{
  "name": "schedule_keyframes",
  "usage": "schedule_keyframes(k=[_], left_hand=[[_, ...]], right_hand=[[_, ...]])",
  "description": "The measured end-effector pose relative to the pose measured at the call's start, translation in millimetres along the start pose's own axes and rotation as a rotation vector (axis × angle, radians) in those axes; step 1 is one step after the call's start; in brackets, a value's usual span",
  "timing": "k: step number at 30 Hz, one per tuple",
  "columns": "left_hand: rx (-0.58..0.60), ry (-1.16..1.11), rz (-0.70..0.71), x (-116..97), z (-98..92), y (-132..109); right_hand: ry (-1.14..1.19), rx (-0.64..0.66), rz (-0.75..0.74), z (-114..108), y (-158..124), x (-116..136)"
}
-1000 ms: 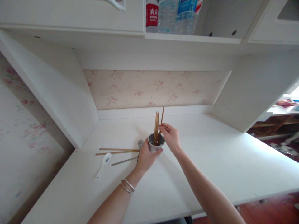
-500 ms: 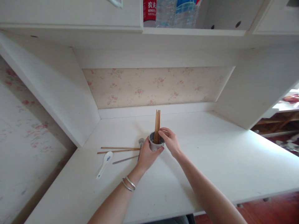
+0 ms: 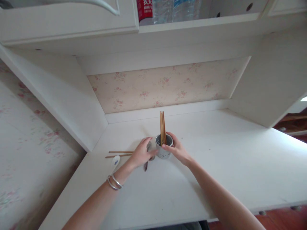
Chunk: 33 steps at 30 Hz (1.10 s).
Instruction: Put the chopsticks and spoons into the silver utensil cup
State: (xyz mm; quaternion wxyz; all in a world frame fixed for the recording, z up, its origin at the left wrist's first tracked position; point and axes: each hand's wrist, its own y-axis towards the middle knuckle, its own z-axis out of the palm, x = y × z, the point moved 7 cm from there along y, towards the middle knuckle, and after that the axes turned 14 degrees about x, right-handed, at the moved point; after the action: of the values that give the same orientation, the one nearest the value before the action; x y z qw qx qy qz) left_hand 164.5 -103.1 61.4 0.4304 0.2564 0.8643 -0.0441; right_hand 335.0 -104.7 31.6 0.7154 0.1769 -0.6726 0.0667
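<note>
My right hand (image 3: 179,150) is wrapped around the right side of a grey metal utensil holder (image 3: 164,154) with small holes in its wall. Several wooden chopsticks (image 3: 162,127) stand upright in it. Just left of the holder, my left hand (image 3: 141,154) is over metal spoons (image 3: 145,166), fingers apart and slightly blurred; it partly hides them. Two wooden chopsticks (image 3: 120,152) lie on the white counter, their right ends behind my left hand. A white spoon (image 3: 116,161) with a blue mark lies near them, its handle partly covered by my left forearm.
The white counter (image 3: 240,159) is bounded by side panels and a flowered back wall (image 3: 148,91). Overhead, a cabinet shelf (image 3: 196,25) holds clear plastic bottles (image 3: 163,11) and a red-labelled one (image 3: 145,9). A cabinet door (image 3: 72,19) hangs at upper left.
My left hand has let go of the holder and moved left over the metal spoons. My right hand has gone from the upright chopsticks to the holder's side. The view has shifted slightly.
</note>
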Motion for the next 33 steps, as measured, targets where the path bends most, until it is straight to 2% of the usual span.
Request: schedule_keyframes(k=[4, 6, 8, 12, 15, 20, 24, 27, 30, 33], left_hand=[[0.199, 0.493, 0.004, 29, -41.4, -4], [0.354, 0.594, -0.034, 53, -54.0, -9], [0.437, 0.665, -0.081, 74, -64.7, -15], [0.496, 0.752, -0.152, 102, -72.8, -21], [0.510, 0.795, -0.136, 107, -70.0, -20], [0.448, 0.891, -0.133, 102, -76.3, -10], [0.268, 0.920, -0.107, 84, -103.3, 4], [0.121, 0.862, -0.030, 58, -125.2, 18], [-0.067, 0.623, -0.005, 26, -142.3, 33], [-0.177, 0.139, -0.012, -1, -138.6, 43]], right_hand=[[0.000, -0.017, 0.017, -1, -3, 0], [-0.019, -0.027, 0.007, -1, -4, 2], [-0.030, -0.029, -0.002, -2, -4, 2], [-0.016, -0.035, -0.009, -1, -5, 2], [-0.007, -0.030, -0.012, 1, -5, 2], [-0.009, -0.024, -0.022, 3, -6, 3], [0.014, -0.005, -0.021, 3, -5, 2], [0.011, -0.010, -0.022, 2, -5, 1], [0.008, -0.026, -0.021, 1, -4, -1], [0.004, -0.022, -0.029, 1, -4, -2]])
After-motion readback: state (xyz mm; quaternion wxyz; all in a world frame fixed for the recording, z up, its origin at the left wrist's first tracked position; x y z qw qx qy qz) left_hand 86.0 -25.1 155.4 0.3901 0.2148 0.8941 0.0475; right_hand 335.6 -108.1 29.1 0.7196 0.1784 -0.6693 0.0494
